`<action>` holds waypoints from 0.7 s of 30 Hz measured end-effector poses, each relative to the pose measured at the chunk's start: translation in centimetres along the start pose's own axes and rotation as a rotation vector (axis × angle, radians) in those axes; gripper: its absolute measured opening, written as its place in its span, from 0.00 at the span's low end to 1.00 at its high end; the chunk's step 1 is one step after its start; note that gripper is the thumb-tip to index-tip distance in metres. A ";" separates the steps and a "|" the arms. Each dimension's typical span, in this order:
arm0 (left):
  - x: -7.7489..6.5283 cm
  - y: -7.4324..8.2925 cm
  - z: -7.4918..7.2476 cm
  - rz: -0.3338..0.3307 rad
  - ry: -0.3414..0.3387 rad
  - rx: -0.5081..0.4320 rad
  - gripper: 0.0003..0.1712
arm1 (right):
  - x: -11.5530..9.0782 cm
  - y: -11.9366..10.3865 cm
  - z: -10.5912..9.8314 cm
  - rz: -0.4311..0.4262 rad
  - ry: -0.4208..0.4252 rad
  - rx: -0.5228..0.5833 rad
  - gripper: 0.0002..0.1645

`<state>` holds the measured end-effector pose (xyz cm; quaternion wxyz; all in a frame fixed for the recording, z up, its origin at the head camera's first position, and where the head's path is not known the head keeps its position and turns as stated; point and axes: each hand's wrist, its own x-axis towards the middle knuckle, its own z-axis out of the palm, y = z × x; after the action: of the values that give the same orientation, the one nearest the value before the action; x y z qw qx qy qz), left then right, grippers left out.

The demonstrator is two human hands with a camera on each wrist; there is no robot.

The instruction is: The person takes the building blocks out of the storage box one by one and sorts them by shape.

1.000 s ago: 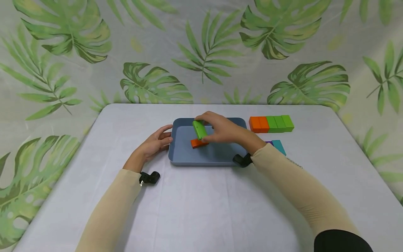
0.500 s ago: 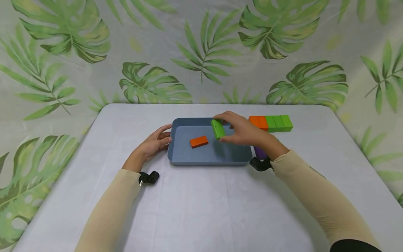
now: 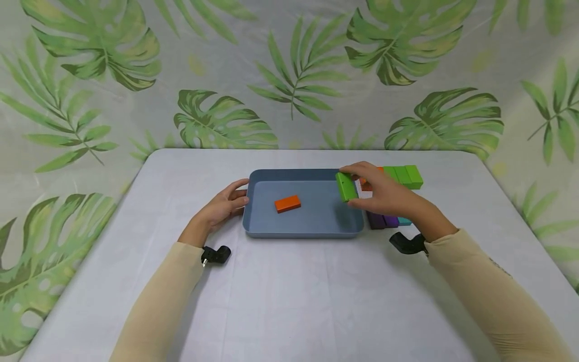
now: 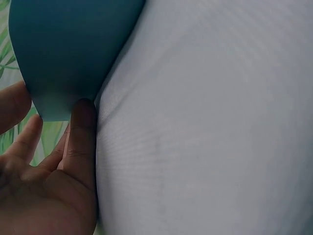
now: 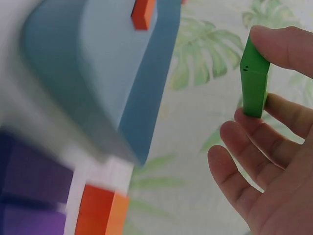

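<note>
My right hand (image 3: 386, 193) pinches a green rectangular block (image 3: 346, 187) between thumb and fingers, held above the right end of a blue-grey tray (image 3: 316, 235). In the right wrist view the green block (image 5: 254, 81) stands clear of the tray (image 5: 151, 98), gripped at its two ends. An orange block (image 3: 287, 203) lies flat and slightly tilted inside the tray, left of its middle. At the tray's left end my left hand (image 3: 221, 206) rests with fingertips touching the side; the left wrist view shows these relaxed fingers (image 4: 80, 147) against the tray's wall (image 4: 68, 58).
Right of the tray, a row of green blocks (image 3: 404, 177) adjoins orange blocks (image 3: 367, 186), partly covered by my right hand. Nearer stand dark purple (image 3: 375, 220), purple (image 3: 391, 221) and teal (image 3: 404, 221) blocks. A white cloth covers the table (image 3: 280, 291).
My right hand has carried the green block rightward, from above the orange block to the tray's right end. The orange block, the tray and my left hand have stayed in place.
</note>
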<state>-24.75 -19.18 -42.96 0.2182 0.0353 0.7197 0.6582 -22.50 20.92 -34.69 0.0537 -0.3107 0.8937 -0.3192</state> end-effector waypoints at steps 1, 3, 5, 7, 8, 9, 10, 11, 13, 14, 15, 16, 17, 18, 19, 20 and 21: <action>0.0 0.0 0.0 -0.001 0.000 0.000 0.38 | -0.6 0.3 -0.3 0.009 0.006 -0.003 0.42; 0.1 0.0 0.0 0.000 0.000 -0.002 0.38 | -1.7 0.8 -0.9 0.032 0.019 -0.011 0.42; 0.1 0.0 0.0 0.002 0.000 -0.005 0.38 | -2.8 1.3 -1.4 0.050 0.047 -0.047 0.43; 0.1 0.0 -0.1 0.004 0.002 -0.007 0.38 | -3.8 1.8 -2.0 0.069 0.074 -0.101 0.43; 0.1 0.0 -0.1 0.005 0.004 -0.008 0.38 | -4.2 2.1 -2.2 0.083 0.087 -0.121 0.43; 0.1 0.0 -0.1 0.006 0.004 -0.007 0.38 | -4.6 2.4 -2.5 0.100 0.098 -0.144 0.44; 0.1 0.0 -0.1 0.005 0.008 -0.007 0.38 | -5.0 2.8 -2.8 0.106 0.102 -0.159 0.44; 0.1 0.0 -0.1 0.006 0.010 -0.007 0.38 | -5.4 3.2 -3.0 0.120 0.105 -0.168 0.44; 0.1 0.0 -0.1 0.003 0.011 -0.005 0.37 | -6.2 4.0 -3.5 0.160 0.113 -0.184 0.44; 0.2 0.0 -0.1 0.003 0.011 -0.006 0.37 | -6.6 4.5 -3.7 0.174 0.115 -0.186 0.44; 0.2 0.0 -0.1 0.002 0.011 -0.007 0.37 | -7.0 4.9 -3.9 0.182 0.115 -0.197 0.44; 0.2 0.0 0.0 0.000 0.011 -0.009 0.37 | -7.3 5.4 -4.1 0.189 0.116 -0.205 0.44; 0.2 0.0 0.0 -0.001 0.009 -0.009 0.37 | -7.7 5.8 -4.2 0.199 0.121 -0.212 0.44; 0.2 0.0 0.0 -0.002 0.008 -0.010 0.37 | -8.0 6.2 -4.3 0.202 0.124 -0.218 0.44; 0.2 0.0 0.1 -0.003 0.009 -0.009 0.37 | -8.3 6.6 -4.4 0.204 0.126 -0.219 0.44; 0.2 0.0 0.1 -0.004 0.009 -0.009 0.37 | -8.6 6.9 -4.5 0.206 0.128 -0.221 0.44; 0.2 0.0 0.1 -0.004 0.009 -0.009 0.37 | -8.8 7.3 -4.5 0.207 0.130 -0.222 0.44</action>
<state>-24.92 -19.05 -43.00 0.2164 0.0300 0.7176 0.6613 -20.56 32.92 -36.40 -0.0061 -0.1997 0.9524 -0.2305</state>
